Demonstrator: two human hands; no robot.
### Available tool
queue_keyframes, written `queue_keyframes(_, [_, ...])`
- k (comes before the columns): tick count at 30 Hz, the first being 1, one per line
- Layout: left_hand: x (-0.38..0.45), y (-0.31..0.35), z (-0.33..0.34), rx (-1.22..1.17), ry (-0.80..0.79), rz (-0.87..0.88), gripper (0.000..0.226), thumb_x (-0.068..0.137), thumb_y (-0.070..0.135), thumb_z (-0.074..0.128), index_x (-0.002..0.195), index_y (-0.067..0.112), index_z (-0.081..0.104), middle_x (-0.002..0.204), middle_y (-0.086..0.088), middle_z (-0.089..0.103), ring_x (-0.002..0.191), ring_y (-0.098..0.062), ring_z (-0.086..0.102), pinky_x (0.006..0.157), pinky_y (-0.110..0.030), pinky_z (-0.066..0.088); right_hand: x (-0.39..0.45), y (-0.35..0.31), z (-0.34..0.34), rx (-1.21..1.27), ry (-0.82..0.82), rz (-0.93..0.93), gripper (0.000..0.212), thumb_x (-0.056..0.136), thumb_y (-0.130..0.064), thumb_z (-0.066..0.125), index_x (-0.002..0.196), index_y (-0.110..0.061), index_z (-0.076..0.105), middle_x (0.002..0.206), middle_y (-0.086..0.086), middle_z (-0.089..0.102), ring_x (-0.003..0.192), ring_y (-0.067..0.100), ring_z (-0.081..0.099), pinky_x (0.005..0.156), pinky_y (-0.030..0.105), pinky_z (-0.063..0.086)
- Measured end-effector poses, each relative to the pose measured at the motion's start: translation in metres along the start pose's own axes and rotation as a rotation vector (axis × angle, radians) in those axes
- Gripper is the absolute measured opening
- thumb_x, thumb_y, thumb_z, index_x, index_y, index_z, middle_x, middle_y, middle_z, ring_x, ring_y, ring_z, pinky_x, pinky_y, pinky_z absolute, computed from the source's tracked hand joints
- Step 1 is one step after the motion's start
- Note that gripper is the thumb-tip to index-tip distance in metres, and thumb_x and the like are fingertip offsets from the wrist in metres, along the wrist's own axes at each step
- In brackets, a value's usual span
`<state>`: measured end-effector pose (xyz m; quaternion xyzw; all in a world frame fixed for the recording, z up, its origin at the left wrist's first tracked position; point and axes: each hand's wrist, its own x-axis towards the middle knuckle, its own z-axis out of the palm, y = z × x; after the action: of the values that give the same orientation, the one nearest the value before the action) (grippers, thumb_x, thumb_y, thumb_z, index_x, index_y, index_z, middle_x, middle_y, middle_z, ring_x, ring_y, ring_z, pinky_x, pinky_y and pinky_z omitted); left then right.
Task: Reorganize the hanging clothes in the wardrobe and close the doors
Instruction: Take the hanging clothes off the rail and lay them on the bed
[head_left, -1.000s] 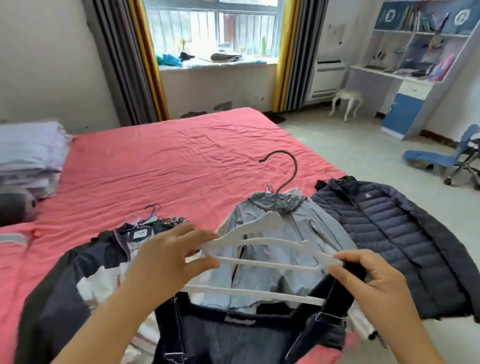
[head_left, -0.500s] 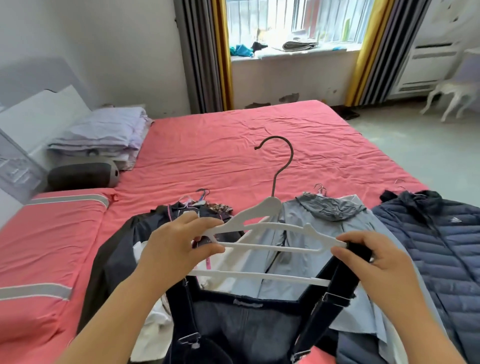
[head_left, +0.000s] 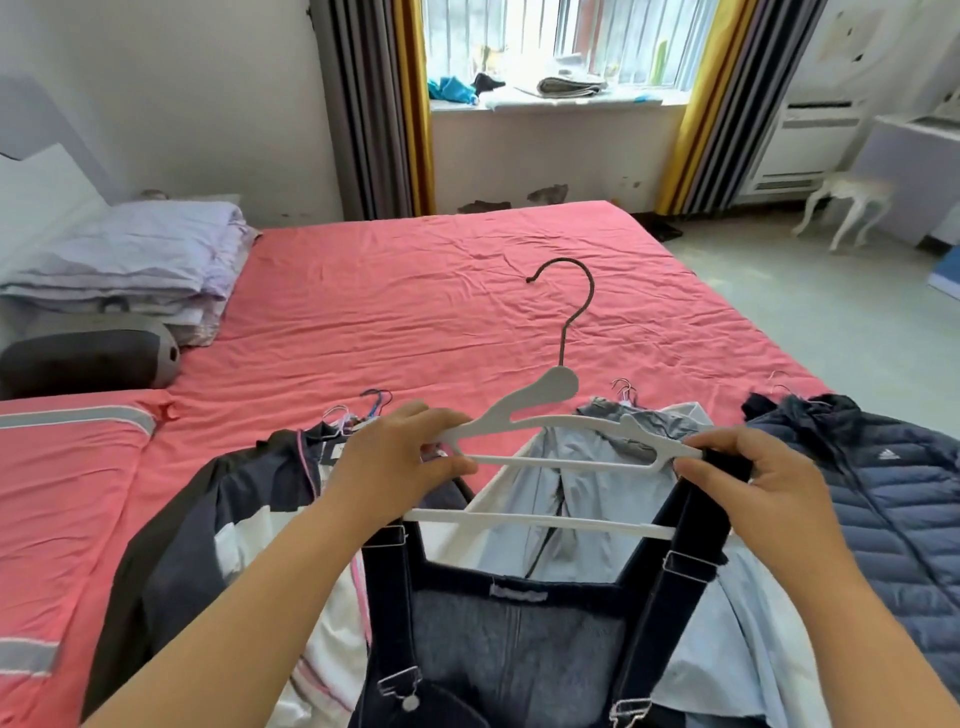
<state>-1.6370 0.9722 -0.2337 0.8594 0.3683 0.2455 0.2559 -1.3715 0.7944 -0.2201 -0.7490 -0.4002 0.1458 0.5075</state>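
Both hands are up in front: the left hand (head_left: 395, 462) pinches the left end of a white plastic hanger with a dark metal hook (head_left: 550, 410), thumb under and fingers over its arm, while the right hand (head_left: 753, 483) grips the hanger's right end together with a strap of the dark denim dungarees (head_left: 519, 639). The dungarees hang from the hanger by both straps, the bib sagging low between the forearms, metal buckles showing on the straps. Just beyond, three garments lie side by side on the near edge of the bed with the coral-pink sheet (head_left: 441, 312), each with its wire hook pointing away: a black-and-white jacket (head_left: 197, 519) on the left, a pale blue-grey shirt (head_left: 597, 483) in the middle, a navy quilted puffer jacket (head_left: 893, 499) on the right. Farther up the bed sits a folded lilac quilt (head_left: 150, 254), with a dark grey bolster (head_left: 88, 358) in front of it. At the far wall, a window between grey-and-yellow curtains (head_left: 384, 104).
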Motion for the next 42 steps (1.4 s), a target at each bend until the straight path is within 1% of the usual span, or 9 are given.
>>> queue_keyframes(6, [0.067, -0.029, 0.024, -0.006, 0.005, -0.025, 0.039, 0.067, 0.047, 0.075, 0.104, 0.04, 0.066, 0.078, 0.014, 0.054, 0.071, 0.001, 0.051, 0.065, -0.029, 0.04, 0.072, 0.017, 0.022, 0.043, -0.037, 0.042, 0.016, 0.074, -0.01, 0.077, 0.078, -0.024, 0.07, 0.077, -0.001, 0.067, 0.062, 0.003, 0.058, 0.058, 0.012, 0.047])
queue_keyframes(12, [0.133, -0.069, 0.059, 0.026, -0.035, -0.084, 0.041, 0.066, 0.048, 0.071, 0.105, 0.041, 0.065, 0.086, 0.015, 0.057, 0.074, 0.004, 0.051, 0.07, -0.029, 0.043, 0.148, 0.061, 0.061, 0.07, -0.094, 0.056, 0.021, 0.074, -0.008, 0.076, 0.072, -0.026, 0.067, 0.072, -0.002, 0.065, 0.061, 0.006, 0.056, 0.06, 0.02, 0.046])
queue_keyframes(18, [0.171, -0.145, 0.119, 0.1, -0.046, -0.215, 0.046, 0.072, 0.048, 0.071, 0.116, 0.039, 0.06, 0.088, 0.018, 0.053, 0.079, -0.006, 0.054, 0.073, -0.03, 0.043, 0.218, 0.143, 0.135, 0.01, -0.229, 0.095, 0.018, 0.073, -0.01, 0.076, 0.072, -0.026, 0.069, 0.072, -0.001, 0.065, 0.073, 0.021, 0.061, 0.073, 0.041, 0.051])
queue_keyframes(22, [0.19, -0.197, 0.16, 0.21, -0.088, -0.25, 0.063, 0.064, 0.066, 0.05, 0.119, 0.036, 0.061, 0.088, 0.006, 0.054, 0.083, -0.015, 0.055, 0.07, -0.031, 0.041, 0.247, 0.199, 0.182, -0.022, -0.3, 0.117, 0.013, 0.074, -0.017, 0.076, 0.072, -0.027, 0.068, 0.072, -0.005, 0.065, 0.076, 0.02, 0.061, 0.074, 0.044, 0.052])
queue_keyframes(25, [0.198, -0.23, 0.187, 0.269, -0.097, -0.248, 0.055, 0.069, 0.06, 0.056, 0.12, 0.037, 0.059, 0.082, 0.008, 0.05, 0.079, -0.016, 0.055, 0.065, -0.029, 0.037, 0.261, 0.235, 0.213, -0.045, -0.321, 0.14, 0.007, 0.067, -0.033, 0.072, 0.073, -0.029, 0.069, 0.073, -0.008, 0.067, 0.079, 0.019, 0.063, 0.078, 0.045, 0.051])
queue_keyframes(29, [0.2, -0.272, 0.221, 0.31, -0.093, -0.205, 0.048, 0.076, 0.061, 0.047, 0.12, 0.042, 0.05, 0.082, 0.004, 0.054, 0.076, -0.021, 0.059, 0.063, -0.034, 0.049, 0.271, 0.277, 0.249, -0.072, -0.357, 0.166, 0.015, 0.063, -0.04, 0.066, 0.074, -0.03, 0.068, 0.075, -0.009, 0.068, 0.081, 0.016, 0.063, 0.08, 0.045, 0.05])
queue_keyframes(34, [0.196, -0.308, 0.258, 0.324, -0.121, -0.259, 0.049, 0.076, 0.057, 0.048, 0.12, 0.035, 0.057, 0.08, 0.006, 0.053, 0.074, -0.019, 0.058, 0.065, -0.033, 0.049, 0.272, 0.322, 0.285, -0.117, -0.378, 0.186, 0.007, 0.069, -0.037, 0.071, 0.072, -0.036, 0.065, 0.077, -0.015, 0.066, 0.085, 0.015, 0.062, 0.083, 0.048, 0.048])
queue_keyframes(36, [0.191, -0.32, 0.273, 0.327, -0.127, -0.283, 0.05, 0.077, 0.059, 0.048, 0.118, 0.033, 0.061, 0.079, 0.007, 0.053, 0.072, -0.018, 0.057, 0.064, -0.033, 0.049, 0.269, 0.337, 0.295, -0.151, -0.371, 0.178, 0.021, 0.073, -0.025, 0.077, 0.071, -0.04, 0.061, 0.078, -0.018, 0.064, 0.086, 0.017, 0.061, 0.083, 0.049, 0.047])
queue_keyframes(42, [0.185, -0.325, 0.297, 0.331, -0.107, -0.384, 0.05, 0.073, 0.057, 0.049, 0.104, 0.026, 0.072, 0.1, 0.003, 0.064, 0.092, -0.021, 0.062, 0.081, -0.039, 0.046, 0.261, 0.36, 0.311, -0.405, -0.301, 0.073, 0.025, 0.072, -0.022, 0.079, 0.094, -0.024, 0.069, 0.093, -0.01, 0.062, 0.101, 0.023, 0.054, 0.085, 0.031, 0.022])
